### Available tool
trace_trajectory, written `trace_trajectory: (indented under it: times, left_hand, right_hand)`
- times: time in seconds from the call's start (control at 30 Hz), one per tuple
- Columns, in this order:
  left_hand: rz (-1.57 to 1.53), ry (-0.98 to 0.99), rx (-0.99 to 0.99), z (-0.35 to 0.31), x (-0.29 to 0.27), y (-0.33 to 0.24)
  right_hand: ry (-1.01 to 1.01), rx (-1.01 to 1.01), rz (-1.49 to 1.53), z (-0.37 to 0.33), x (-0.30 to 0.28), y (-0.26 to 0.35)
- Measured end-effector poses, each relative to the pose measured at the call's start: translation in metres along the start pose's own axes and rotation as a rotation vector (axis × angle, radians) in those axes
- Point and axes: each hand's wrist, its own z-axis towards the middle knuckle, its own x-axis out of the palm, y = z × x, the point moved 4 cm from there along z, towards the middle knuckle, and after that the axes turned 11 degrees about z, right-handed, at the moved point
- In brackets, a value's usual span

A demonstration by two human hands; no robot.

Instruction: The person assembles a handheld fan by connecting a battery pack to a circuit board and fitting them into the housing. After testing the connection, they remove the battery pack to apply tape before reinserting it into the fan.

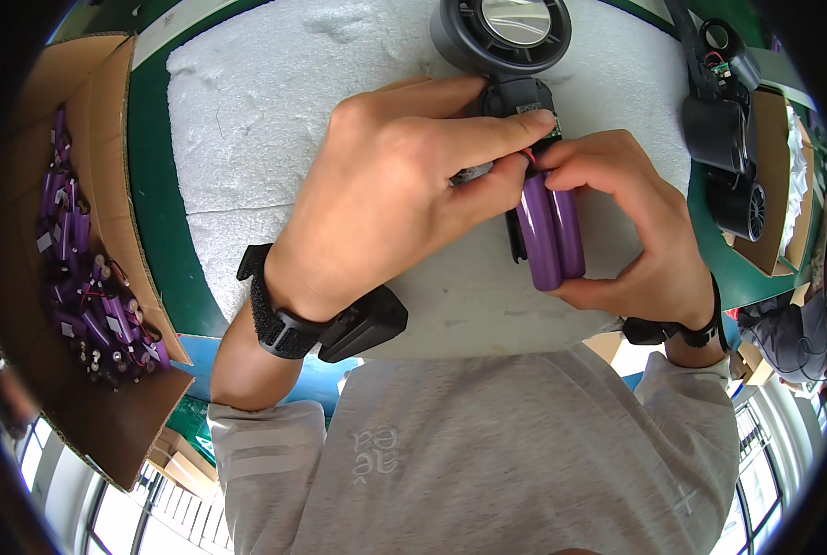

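A black hand-held fan point(503, 37) lies on the white foam pad point(265, 120), round head at the top, handle pointing toward me. My right hand point(640, 231) holds a pair of purple battery cells point(550, 231) side by side against the fan's handle. My left hand point(386, 194) lies over the handle, its fingertips pinching the red wire and small circuit board at the cells' top end. Both wrists wear black bands.
An open cardboard box point(108, 111) at the left holds several purple cell pairs point(85, 287) with wires. More black fan parts point(723, 120) lie at the right, over another cardboard box. The foam pad rests on a green table point(159, 203).
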Motion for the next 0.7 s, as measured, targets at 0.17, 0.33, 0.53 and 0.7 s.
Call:
trace_trajectory:
  times: [0.17, 0.33, 0.53, 0.7]
  left_hand:
    - [0.008, 0.029, 0.013, 0.0, 0.0, 0.002]
    - [-0.001, 0.047, -0.006, -0.001, -0.002, 0.002]
    - [-0.015, 0.057, 0.0, 0.0, -0.002, 0.002]
    - [-0.014, 0.097, 0.017, 0.001, -0.004, 0.004]
  right_hand:
    - [-0.033, -0.116, -0.199, 0.003, 0.004, 0.005]
    - [-0.079, -0.087, -0.175, -0.002, 0.008, 0.011]
    - [-0.081, -0.124, -0.239, -0.007, 0.008, 0.014]
    - [-0.076, -0.135, -0.329, -0.009, 0.01, 0.016]
